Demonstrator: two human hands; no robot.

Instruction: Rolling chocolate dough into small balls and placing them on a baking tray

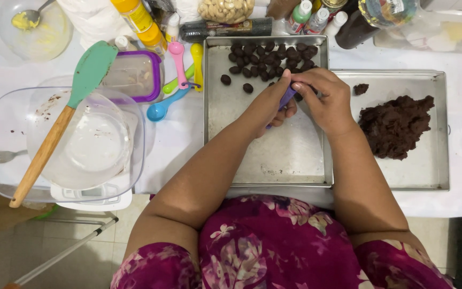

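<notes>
My left hand (271, 104) grips the purple scoop (287, 98); right hand (324, 99) fingers pinch at its bowl. Best to press dough evenly, then drop it by the balls (266, 59) at the tray's (290, 155) far edge.

purple scoop (286, 98) mostly hidden, bottles (316, 18) cut off
</notes>
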